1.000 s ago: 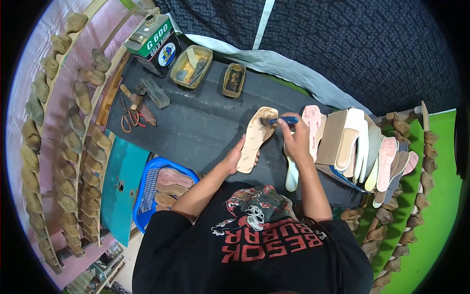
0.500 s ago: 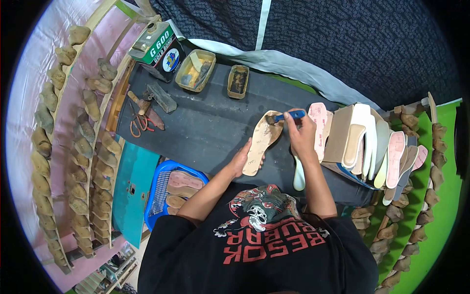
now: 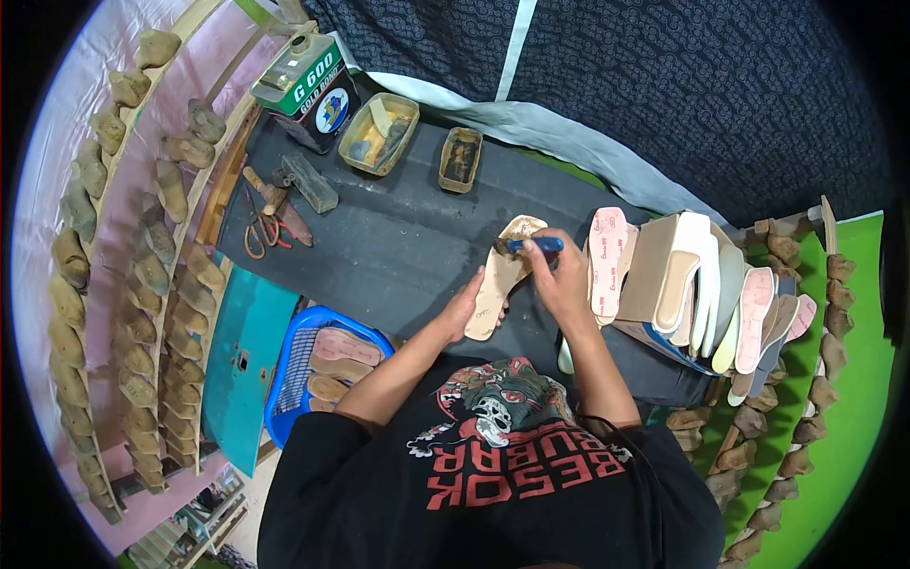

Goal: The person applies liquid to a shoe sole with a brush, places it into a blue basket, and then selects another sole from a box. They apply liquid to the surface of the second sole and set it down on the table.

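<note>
My left hand (image 3: 464,307) is closed on the edge of a tan insole (image 3: 491,294), held tilted above the dark worktable. In my right hand (image 3: 561,275) is a small brush with a blue handle (image 3: 543,246). Its bristles touch the insole's upper part, where the surface looks wet. Close to my right hand lies a pink printed insole (image 3: 608,261). A pale sole piece (image 3: 566,358) is partly hidden beneath my right forearm.
At the back left stand a glue can (image 3: 308,90) and two tubs, one yellowish (image 3: 414,137), one smaller (image 3: 480,152). Scissors (image 3: 254,237) and a hammer (image 3: 265,190) lie left. A cardboard box (image 3: 647,275) with soles is right; a blue basket (image 3: 284,379) of insoles is lower left.
The brush has moved left and slightly down along the insole, with my right hand following. My left hand still holds the insole. The whole view has shifted slightly.
</note>
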`<action>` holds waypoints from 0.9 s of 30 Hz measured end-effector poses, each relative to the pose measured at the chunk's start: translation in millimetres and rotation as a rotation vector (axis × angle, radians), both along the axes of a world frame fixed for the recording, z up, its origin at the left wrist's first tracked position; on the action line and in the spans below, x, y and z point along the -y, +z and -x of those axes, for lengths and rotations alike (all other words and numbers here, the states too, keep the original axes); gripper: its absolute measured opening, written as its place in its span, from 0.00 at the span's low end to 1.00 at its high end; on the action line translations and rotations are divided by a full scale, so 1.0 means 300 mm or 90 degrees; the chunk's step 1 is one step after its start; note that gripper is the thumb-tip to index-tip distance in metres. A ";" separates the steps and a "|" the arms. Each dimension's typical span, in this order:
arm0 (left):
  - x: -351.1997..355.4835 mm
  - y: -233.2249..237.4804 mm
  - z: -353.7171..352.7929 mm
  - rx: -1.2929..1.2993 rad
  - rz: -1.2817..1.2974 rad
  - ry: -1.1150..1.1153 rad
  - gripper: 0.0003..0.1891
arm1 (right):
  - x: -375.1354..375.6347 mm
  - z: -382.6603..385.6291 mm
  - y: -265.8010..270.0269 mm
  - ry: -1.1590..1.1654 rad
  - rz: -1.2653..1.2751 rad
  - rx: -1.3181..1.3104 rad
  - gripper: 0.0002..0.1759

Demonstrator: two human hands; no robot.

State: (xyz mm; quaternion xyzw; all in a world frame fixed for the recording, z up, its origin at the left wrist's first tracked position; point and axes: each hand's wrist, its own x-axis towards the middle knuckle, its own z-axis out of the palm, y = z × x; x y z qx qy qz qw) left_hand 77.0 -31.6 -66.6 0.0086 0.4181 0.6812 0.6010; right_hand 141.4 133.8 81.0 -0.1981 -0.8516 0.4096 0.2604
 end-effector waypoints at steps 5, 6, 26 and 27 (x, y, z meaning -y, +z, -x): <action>0.001 0.022 0.008 -0.021 -0.002 -0.020 0.39 | -0.093 0.009 0.018 -0.080 -0.015 -0.024 0.10; 0.000 0.027 0.009 -0.023 -0.006 -0.021 0.39 | -0.112 0.010 0.022 -0.099 -0.024 -0.024 0.10; -0.025 0.038 0.014 0.016 -0.035 0.013 0.36 | -0.186 -0.022 0.052 -0.148 -0.032 -0.034 0.10; -0.023 0.034 0.014 0.016 -0.039 0.011 0.36 | -0.182 -0.021 0.059 -0.154 -0.020 -0.030 0.10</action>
